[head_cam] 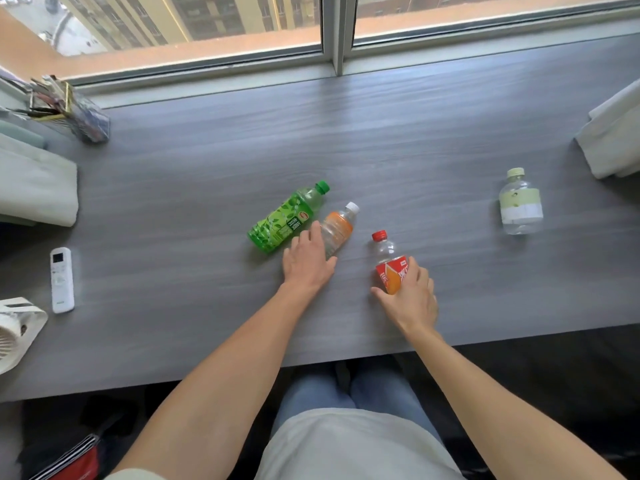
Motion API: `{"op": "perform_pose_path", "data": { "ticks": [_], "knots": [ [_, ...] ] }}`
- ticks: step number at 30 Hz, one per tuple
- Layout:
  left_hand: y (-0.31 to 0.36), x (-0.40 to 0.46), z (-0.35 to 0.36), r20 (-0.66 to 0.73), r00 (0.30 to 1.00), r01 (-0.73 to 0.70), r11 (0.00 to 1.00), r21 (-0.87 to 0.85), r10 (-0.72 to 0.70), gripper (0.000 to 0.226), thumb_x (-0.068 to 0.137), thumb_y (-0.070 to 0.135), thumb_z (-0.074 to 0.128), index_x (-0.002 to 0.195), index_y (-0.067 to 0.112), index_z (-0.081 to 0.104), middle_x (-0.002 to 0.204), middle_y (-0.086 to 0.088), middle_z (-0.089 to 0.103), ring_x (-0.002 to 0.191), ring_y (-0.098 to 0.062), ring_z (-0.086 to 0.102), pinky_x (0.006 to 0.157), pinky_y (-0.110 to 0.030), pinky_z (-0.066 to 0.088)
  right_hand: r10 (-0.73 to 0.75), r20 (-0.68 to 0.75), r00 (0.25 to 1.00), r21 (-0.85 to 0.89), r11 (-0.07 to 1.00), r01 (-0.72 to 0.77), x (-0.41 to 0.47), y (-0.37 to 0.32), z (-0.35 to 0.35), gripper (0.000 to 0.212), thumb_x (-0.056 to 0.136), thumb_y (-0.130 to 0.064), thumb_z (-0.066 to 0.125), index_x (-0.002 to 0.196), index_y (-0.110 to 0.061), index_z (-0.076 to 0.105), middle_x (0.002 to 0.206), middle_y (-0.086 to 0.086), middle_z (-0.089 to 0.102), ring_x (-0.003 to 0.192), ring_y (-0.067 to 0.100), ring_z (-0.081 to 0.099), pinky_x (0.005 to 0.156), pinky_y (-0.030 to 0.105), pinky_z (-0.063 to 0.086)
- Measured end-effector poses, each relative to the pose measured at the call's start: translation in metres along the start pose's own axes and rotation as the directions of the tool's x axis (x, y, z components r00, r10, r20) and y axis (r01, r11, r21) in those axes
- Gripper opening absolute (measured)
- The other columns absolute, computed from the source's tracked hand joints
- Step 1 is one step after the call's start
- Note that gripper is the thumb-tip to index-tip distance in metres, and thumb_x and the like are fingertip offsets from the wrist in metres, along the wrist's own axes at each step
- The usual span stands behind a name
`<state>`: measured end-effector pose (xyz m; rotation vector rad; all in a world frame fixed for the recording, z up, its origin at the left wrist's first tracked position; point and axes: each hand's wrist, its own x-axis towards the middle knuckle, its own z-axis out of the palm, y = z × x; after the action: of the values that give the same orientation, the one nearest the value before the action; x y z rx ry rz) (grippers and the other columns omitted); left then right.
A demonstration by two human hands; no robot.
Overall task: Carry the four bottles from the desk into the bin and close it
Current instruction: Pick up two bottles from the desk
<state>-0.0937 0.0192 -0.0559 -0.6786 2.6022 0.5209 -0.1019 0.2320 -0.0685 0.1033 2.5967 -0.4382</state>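
Four bottles rest on the grey desk (207, 150). A green tea bottle (284, 218) lies on its side in the middle. Against it lies a clear bottle with an orange label and white cap (339, 226). My left hand (308, 261) rests on the lower end of that bottle, fingers spread over it. A red-capped bottle with a red and orange label (389, 263) stands to the right, and my right hand (410, 296) wraps around its lower half. A clear bottle with a pale green label (519, 204) stands far right, apart from both hands. No bin is in view.
A white remote (61, 280) and a small white fan (15, 330) sit at the desk's left edge. A pen holder (79, 112) and folded cloth (34, 188) are at the back left, a white curtain (616, 133) at the right. A window runs along the back.
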Motion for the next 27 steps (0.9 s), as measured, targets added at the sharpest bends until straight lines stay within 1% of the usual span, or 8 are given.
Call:
{"op": "perform_pose_path", "data": {
  "ticks": [3, 5, 7, 10, 13, 17, 23, 27],
  "knots": [
    [-0.001, 0.002, 0.012, 0.009, 0.999, 0.037, 0.997, -0.062, -0.037, 0.089, 0.086, 0.040, 0.074, 0.155, 0.011, 0.026, 0.140, -0.015, 0.052, 0.126, -0.035, 0.053, 0.099, -0.049, 0.048, 0.000, -0.015, 1.000, -0.003, 1.000, 0.000, 0.006, 0.002, 0.002, 0.085, 0.075, -0.059, 0.074, 0.139, -0.020, 0.036, 0.125, 0.005, 0.053, 0.112, 0.027, 0.055, 0.084, 0.044, 0.055],
    [-0.003, 0.001, 0.016, 0.019, 0.998, 0.067, 0.989, -0.134, -0.065, 0.086, 0.086, 0.037, 0.073, 0.154, 0.010, 0.027, 0.139, -0.016, 0.051, 0.127, -0.035, 0.052, 0.099, -0.047, 0.047, 0.016, 0.043, 0.999, 0.036, 0.999, -0.018, 0.011, 0.000, -0.001, 0.075, 0.075, -0.061, 0.071, 0.132, -0.021, 0.043, 0.116, 0.002, 0.056, 0.103, 0.026, 0.059, 0.078, 0.042, 0.055],
    [-0.007, -0.004, 0.018, 0.026, 0.995, 0.100, 0.979, -0.177, -0.097, 0.076, 0.083, 0.034, 0.070, 0.146, 0.010, 0.036, 0.134, -0.014, 0.053, 0.124, -0.035, 0.053, 0.096, -0.046, 0.048, 0.008, 0.104, 0.995, 0.073, 0.997, -0.015, 0.014, 0.001, -0.007, 0.065, 0.073, -0.059, 0.068, 0.123, -0.023, 0.049, 0.107, 0.000, 0.059, 0.094, 0.025, 0.062, 0.077, 0.041, 0.056],
    [-0.015, -0.025, 0.020, 0.053, 0.991, 0.129, 0.973, -0.192, -0.121, 0.061, 0.076, 0.034, 0.069, 0.128, 0.016, 0.043, 0.121, -0.009, 0.057, 0.110, -0.035, 0.060, 0.080, -0.043, 0.050, -0.030, 0.169, 0.985, 0.085, 0.996, 0.015, 0.013, 0.009, -0.019, 0.054, 0.072, -0.053, 0.067, 0.113, -0.023, 0.049, 0.098, -0.002, 0.064, 0.086, 0.023, 0.063, 0.074, 0.039, 0.055],
    [-0.027, -0.060, 0.022, 0.104, 0.983, 0.166, 0.971, -0.173, -0.149, 0.053, 0.069, 0.037, 0.068, 0.110, 0.023, 0.037, 0.102, -0.002, 0.056, 0.092, -0.035, 0.063, 0.068, -0.039, 0.044, -0.058, 0.230, 0.971, 0.110, 0.993, 0.034, 0.001, 0.028, -0.029, 0.052, 0.073, -0.051, 0.069, 0.112, -0.025, 0.046, 0.095, -0.003, 0.065, 0.082, 0.018, 0.063, 0.072, 0.039, 0.057],
    [-0.045, -0.114, 0.029, 0.150, 0.969, 0.220, 0.964, -0.149, -0.198, 0.049, 0.066, 0.045, 0.063, 0.099, 0.029, 0.030, 0.088, 0.002, 0.057, 0.076, -0.032, 0.057, 0.065, -0.039, 0.046, -0.064, 0.293, 0.954, 0.152, 0.988, 0.020, -0.024, 0.063, -0.037, 0.055, 0.072, -0.052, 0.069, 0.114, -0.028, 0.044, 0.094, -0.005, 0.062, 0.083, 0.014, 0.064, 0.077, 0.043, 0.061],
    [-0.068, -0.170, 0.048, 0.254, 0.956, 0.168, 0.983, -0.068, -0.146, 0.056, 0.068, 0.069, 0.063, 0.098, 0.033, 0.033, 0.087, 0.005, 0.064, 0.080, -0.028, 0.064, 0.062, -0.037, 0.048, 0.027, 0.311, 0.950, 0.163, 0.983, -0.081, -0.068, 0.115, -0.036, 0.061, 0.069, -0.064, 0.066, 0.115, -0.031, 0.043, 0.097, -0.008, 0.063, 0.084, 0.014, 0.066, 0.080, 0.044, 0.061],
    [-0.072, -0.174, 0.053, 0.327, 0.943, 0.064, 0.998, -0.010, -0.057, 0.053, 0.069, 0.068, 0.062, 0.098, 0.033, 0.036, 0.088, 0.006, 0.064, 0.083, -0.028, 0.064, 0.069, -0.039, 0.054, 0.144, 0.295, 0.945, 0.228, 0.949, -0.216, -0.103, 0.144, -0.032, 0.074, 0.062, -0.081, 0.063, 0.116, -0.035, 0.042, 0.097, -0.010, 0.062, 0.085, 0.013, 0.066, 0.080, 0.041, 0.060]
  ]
}}
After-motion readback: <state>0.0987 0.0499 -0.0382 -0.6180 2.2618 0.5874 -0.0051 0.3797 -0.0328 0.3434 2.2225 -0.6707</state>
